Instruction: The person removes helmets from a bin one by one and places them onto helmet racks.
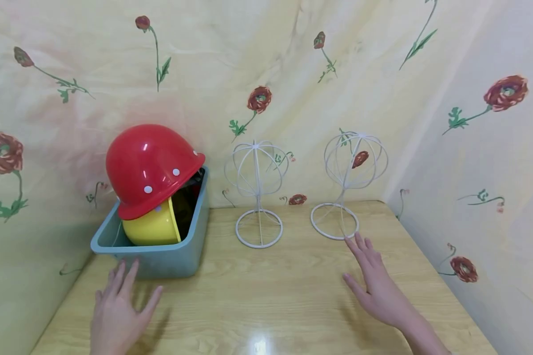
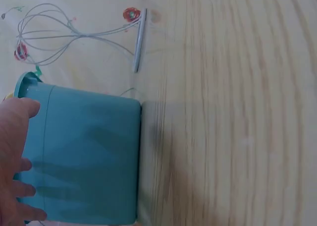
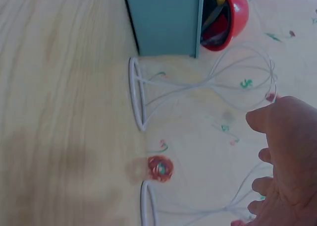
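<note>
A blue-grey plastic bin (image 1: 160,259) stands at the left of the table. In it a yellow hard hat (image 1: 148,229) lies tilted, and a red hard hat (image 1: 148,165) rests on top, above the rim. My left hand (image 1: 117,310) hovers in front of the bin with fingers spread, holding nothing; the left wrist view has its fingers overlapping the bin's side (image 2: 89,151). My right hand (image 1: 377,291) is held over the right part of the table, fingers extended and nothing in them. Beyond its fingertips stands the right white wire hat stand (image 1: 334,237).
Another white wire hat stand (image 1: 259,246) stands between the bin and the right stand, near the back wall. The wood-grain table (image 1: 257,296) meets flower-patterned cloth walls (image 1: 195,88) at the back and both sides. Dark straps show inside the bin.
</note>
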The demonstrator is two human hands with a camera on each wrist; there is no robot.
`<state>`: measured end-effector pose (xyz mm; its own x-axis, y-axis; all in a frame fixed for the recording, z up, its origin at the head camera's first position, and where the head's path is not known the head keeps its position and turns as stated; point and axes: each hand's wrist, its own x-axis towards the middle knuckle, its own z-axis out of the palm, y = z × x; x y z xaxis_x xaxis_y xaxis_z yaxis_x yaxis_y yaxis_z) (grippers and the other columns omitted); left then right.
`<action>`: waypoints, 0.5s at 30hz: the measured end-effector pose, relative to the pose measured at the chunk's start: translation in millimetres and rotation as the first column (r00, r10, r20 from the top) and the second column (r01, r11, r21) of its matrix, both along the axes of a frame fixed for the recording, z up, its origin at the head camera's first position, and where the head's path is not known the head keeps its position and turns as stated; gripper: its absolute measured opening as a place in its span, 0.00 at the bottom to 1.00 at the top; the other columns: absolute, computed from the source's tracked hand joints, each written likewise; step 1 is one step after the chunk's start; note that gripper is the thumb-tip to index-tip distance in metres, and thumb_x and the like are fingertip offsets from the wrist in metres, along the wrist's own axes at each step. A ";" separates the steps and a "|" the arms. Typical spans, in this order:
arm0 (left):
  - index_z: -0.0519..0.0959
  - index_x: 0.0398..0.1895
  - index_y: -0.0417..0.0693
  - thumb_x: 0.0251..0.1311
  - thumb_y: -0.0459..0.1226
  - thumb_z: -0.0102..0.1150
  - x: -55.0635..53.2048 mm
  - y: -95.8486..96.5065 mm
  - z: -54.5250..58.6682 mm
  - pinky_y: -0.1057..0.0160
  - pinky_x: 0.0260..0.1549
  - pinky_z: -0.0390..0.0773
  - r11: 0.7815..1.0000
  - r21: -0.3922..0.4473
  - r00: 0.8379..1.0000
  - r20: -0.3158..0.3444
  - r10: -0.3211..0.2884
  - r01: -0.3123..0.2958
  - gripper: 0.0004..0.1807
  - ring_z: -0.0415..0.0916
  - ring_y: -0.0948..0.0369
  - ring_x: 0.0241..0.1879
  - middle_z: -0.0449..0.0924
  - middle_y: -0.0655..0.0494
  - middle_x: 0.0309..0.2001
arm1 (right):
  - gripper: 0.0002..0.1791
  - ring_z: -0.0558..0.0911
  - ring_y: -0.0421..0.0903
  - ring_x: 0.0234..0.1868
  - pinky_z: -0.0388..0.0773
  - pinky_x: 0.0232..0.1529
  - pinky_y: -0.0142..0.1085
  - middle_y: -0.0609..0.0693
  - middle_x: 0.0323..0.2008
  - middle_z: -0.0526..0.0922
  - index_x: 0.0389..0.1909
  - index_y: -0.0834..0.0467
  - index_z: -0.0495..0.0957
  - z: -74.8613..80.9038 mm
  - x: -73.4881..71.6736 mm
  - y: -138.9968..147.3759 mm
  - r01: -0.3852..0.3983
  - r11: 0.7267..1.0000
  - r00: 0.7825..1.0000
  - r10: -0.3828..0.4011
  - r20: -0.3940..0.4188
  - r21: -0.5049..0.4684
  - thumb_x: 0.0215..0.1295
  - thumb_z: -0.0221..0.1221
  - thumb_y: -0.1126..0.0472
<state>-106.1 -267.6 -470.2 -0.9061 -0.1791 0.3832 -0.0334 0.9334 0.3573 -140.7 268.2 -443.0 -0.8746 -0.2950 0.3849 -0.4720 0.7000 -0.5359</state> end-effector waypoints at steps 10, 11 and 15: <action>0.72 0.74 0.39 0.64 0.57 0.69 -0.1 -21.8 -5.4 0.20 0.57 0.72 0.998 -0.010 0.998 -0.032 0.061 -0.062 0.43 0.68 0.23 0.68 0.66 0.25 0.75 | 0.44 0.58 0.71 0.82 0.65 0.71 0.75 0.60 0.85 0.53 0.86 0.50 0.53 21.0 -21.7 -43.7 -0.062 0.996 0.994 0.067 -0.084 0.057 0.75 0.63 0.63; 0.72 0.74 0.40 0.65 0.58 0.68 -0.2 -25.2 -6.0 0.20 0.56 0.73 0.997 -0.006 0.997 -0.013 0.080 -0.080 0.43 0.68 0.23 0.68 0.66 0.26 0.75 | 0.44 0.59 0.69 0.82 0.66 0.72 0.73 0.60 0.85 0.54 0.86 0.50 0.54 22.8 -23.7 -48.2 -0.073 0.995 0.992 0.079 -0.095 0.061 0.75 0.63 0.63; 0.66 0.80 0.41 0.68 0.63 0.62 -2.5 -40.9 -3.7 0.20 0.54 0.74 0.989 0.050 0.981 0.138 0.133 -0.141 0.49 0.65 0.22 0.69 0.62 0.25 0.77 | 0.42 0.66 0.65 0.80 0.69 0.72 0.66 0.60 0.84 0.58 0.85 0.55 0.56 30.6 -29.4 -64.3 -0.114 0.991 0.982 0.124 -0.143 0.073 0.75 0.63 0.63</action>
<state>-108.6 -308.4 -473.9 -0.9138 -0.3239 0.2453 -0.2108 0.8941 0.3951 -170.2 203.9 -412.4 -0.7670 -0.4220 0.4833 -0.6243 0.6648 -0.4102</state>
